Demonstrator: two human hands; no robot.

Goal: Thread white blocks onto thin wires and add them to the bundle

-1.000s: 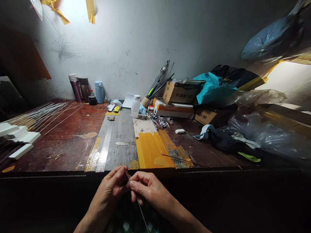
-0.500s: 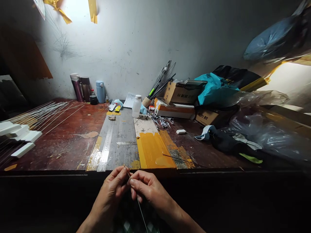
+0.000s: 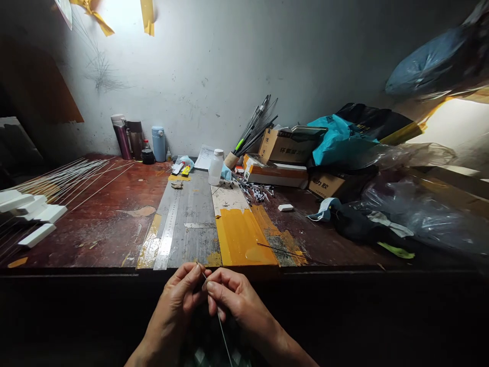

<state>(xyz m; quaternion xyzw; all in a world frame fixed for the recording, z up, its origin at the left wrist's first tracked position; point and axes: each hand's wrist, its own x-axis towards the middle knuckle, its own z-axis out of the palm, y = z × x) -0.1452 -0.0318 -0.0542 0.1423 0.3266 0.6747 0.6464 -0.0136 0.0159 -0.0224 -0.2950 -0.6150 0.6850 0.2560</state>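
A thin rod (image 3: 221, 331) is pinched between closed fingers of left hand (image 3: 173, 306) and right hand (image 3: 233, 300), just below the desk (image 3: 107, 224) edge.

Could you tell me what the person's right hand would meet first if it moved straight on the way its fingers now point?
The right hand points left, towards the left hand. Both pinch the same thin rod, so it would meet the left hand's fingertips almost at once; they look close to touching, though depth is hard to judge.
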